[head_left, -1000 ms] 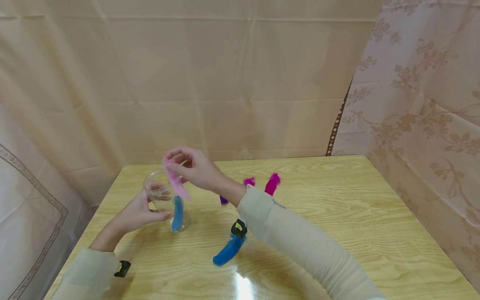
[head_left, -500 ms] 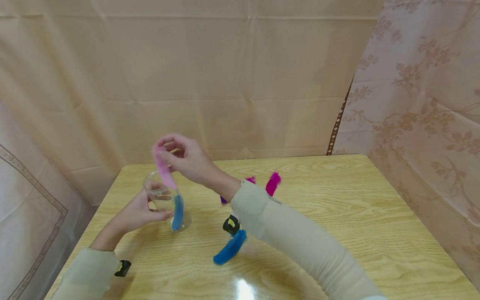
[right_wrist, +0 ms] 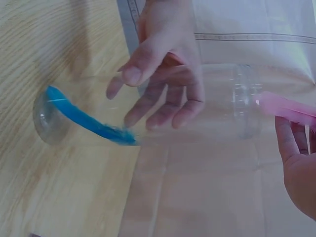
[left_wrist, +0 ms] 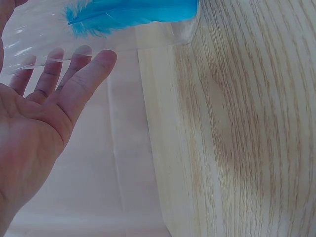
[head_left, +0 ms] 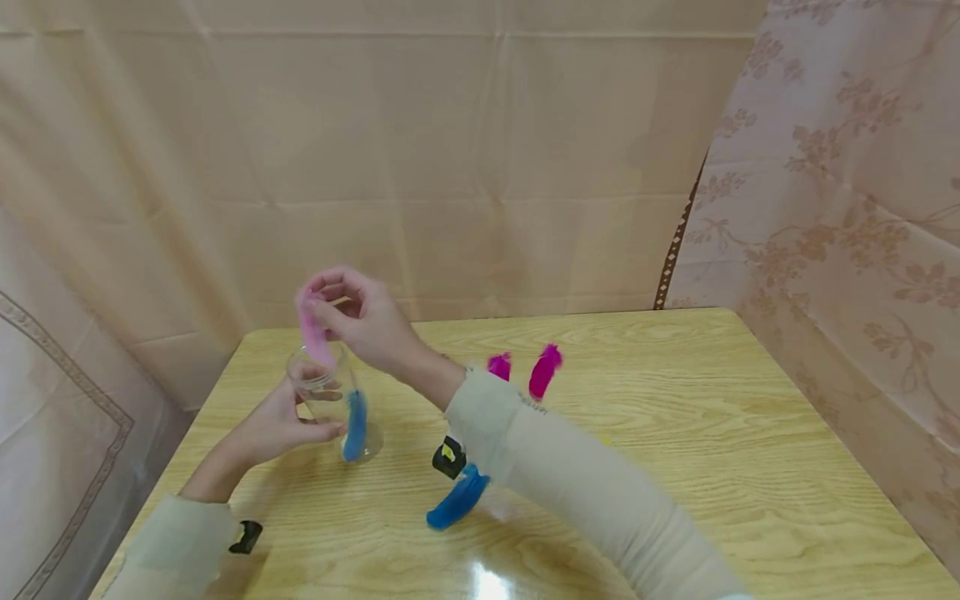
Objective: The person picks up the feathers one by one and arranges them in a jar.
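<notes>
My left hand (head_left: 277, 425) holds a tall clear jar (head_left: 330, 408) round its side, fingers behind and thumb in front. A light blue feather (head_left: 356, 425) is inside, near the jar's bottom; the left wrist view also shows this feather (left_wrist: 133, 12) through the clear wall. My right hand (head_left: 371, 321) pinches a pink feather (head_left: 315, 337) by its upper end, just above the jar's mouth. The feather's lower end overlaps the rim in the head view. In the right wrist view, the tip of the pink feather (right_wrist: 284, 104) is right at the mouth.
On the wooden table (head_left: 675, 467) lie a darker blue feather (head_left: 457, 500) under my right forearm and two magenta feathers (head_left: 545, 371) behind it. The sleeve partly covers one magenta feather. Curtains (head_left: 450, 167) hang behind and beside the table.
My right hand has moved left and slightly up with the pink feather, from beside the jar to above its mouth. The left hand and jar stay in place.
</notes>
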The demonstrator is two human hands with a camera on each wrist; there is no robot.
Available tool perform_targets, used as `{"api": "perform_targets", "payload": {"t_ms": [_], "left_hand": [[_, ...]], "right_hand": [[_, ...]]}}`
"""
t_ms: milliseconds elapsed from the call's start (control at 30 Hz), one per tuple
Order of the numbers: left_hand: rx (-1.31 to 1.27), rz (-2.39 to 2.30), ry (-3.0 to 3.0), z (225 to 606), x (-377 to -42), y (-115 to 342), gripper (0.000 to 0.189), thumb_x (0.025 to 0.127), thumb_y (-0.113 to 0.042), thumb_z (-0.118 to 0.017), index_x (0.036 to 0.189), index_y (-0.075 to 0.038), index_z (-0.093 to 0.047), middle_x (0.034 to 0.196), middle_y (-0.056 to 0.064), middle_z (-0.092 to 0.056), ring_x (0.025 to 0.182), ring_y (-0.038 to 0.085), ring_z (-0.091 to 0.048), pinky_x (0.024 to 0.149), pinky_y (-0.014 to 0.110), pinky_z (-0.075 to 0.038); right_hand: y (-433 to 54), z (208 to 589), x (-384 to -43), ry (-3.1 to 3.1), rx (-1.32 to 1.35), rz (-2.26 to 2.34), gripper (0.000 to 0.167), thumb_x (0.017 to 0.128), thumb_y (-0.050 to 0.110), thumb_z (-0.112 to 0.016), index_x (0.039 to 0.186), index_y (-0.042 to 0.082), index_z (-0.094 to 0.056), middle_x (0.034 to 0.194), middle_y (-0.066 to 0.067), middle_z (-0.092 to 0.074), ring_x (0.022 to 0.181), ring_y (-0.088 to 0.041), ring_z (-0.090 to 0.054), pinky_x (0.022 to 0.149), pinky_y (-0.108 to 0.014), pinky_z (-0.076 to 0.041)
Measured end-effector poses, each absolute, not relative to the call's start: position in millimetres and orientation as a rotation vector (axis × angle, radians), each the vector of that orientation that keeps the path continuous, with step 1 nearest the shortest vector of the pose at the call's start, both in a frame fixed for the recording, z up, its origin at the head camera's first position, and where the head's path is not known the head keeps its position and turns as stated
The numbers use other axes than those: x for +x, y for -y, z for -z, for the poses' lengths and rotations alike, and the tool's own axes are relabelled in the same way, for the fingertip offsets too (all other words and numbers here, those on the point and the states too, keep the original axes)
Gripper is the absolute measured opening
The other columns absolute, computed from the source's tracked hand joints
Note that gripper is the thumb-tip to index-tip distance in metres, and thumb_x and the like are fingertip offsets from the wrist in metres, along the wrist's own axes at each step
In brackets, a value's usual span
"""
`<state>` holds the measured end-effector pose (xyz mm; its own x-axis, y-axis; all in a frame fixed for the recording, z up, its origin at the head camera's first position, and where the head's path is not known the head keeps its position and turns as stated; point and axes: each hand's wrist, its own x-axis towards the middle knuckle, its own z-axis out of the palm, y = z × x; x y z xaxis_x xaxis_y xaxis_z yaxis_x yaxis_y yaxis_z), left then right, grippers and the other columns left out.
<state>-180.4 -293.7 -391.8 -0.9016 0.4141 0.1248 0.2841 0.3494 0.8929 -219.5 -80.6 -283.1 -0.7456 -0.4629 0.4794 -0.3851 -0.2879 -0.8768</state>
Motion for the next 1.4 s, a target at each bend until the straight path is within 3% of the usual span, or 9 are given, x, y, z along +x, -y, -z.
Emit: {"api": "perform_targets", "payload": {"t_ms": [333, 567, 833, 1067, 1300, 1400], "left_hand": [[0.678, -1.600, -2.471, 392, -182, 295, 0.083, 0.084, -0.003, -0.082, 0.144, -0.012, -0.025, 0.143, 0.027, -0.036, 0.126, 0.059, -0.044, 0.081, 0.039, -0.060], [0.743, -1.594, -2.465, 394, -186, 297, 0.083, 0.084, -0.001, -0.081, 0.147, -0.014, -0.029, 0.160, 0.013, -0.017, 0.125, 0.060, -0.043, 0.078, 0.039, -0.061], [0.738, -1.580, -2.474, 394, -186, 298, 0.095, 0.085, -0.002, -0.081, 0.156, -0.020, -0.021, 0.161, 0.013, -0.013, 0.125, 0.057, -0.045, 0.078, 0.039, -0.061], [0.725, -1.593, -2.462, 394, -185, 298, 0.090, 0.085, -0.001, -0.081, 0.151, -0.016, -0.022, 0.158, 0.015, -0.017, 0.125, 0.057, -0.044, 0.079, 0.039, -0.061], [0.731, -1.592, -2.472, 394, -186, 298, 0.093, 0.084, -0.001, -0.082, 0.153, -0.019, -0.022, 0.161, 0.012, -0.014, 0.124, 0.057, -0.045, 0.078, 0.039, -0.061], [0.743, -1.571, -2.500, 393, -186, 298, 0.081, 0.084, -0.001, -0.081, 0.147, -0.010, -0.032, 0.155, 0.016, -0.021, 0.121, 0.052, -0.048, 0.077, 0.039, -0.061]], "right_hand": [[83, 294, -219, -1.868, -1.079, 2.166, 0.013, 0.100, 0.007, -0.064, 0.112, 0.003, -0.065, 0.100, -0.006, -0.069, 0.080, -0.019, -0.068, 0.074, -0.034, -0.061], [83, 297, -218, -2.032, -1.123, 2.045, 0.015, 0.100, 0.015, -0.066, 0.114, 0.009, -0.066, 0.105, 0.000, -0.068, 0.084, -0.013, -0.066, 0.073, -0.029, -0.059], [86, 300, -221, -2.120, -1.265, 1.995, 0.019, 0.098, 0.008, -0.066, 0.117, 0.005, -0.065, 0.104, -0.004, -0.068, 0.089, -0.008, -0.064, 0.077, -0.023, -0.057], [87, 300, -220, -2.145, -1.219, 1.996, 0.016, 0.099, 0.014, -0.067, 0.114, 0.008, -0.067, 0.102, -0.001, -0.068, 0.085, -0.009, -0.064, 0.075, -0.023, -0.056], [86, 299, -218, -2.153, -1.182, 2.003, 0.014, 0.099, 0.018, -0.068, 0.110, 0.009, -0.068, 0.099, 0.003, -0.068, 0.083, -0.009, -0.064, 0.073, -0.023, -0.057], [86, 300, -218, -2.161, -1.173, 1.996, 0.013, 0.099, 0.019, -0.068, 0.109, 0.010, -0.069, 0.099, 0.005, -0.068, 0.083, -0.009, -0.064, 0.074, -0.023, -0.057]]}}
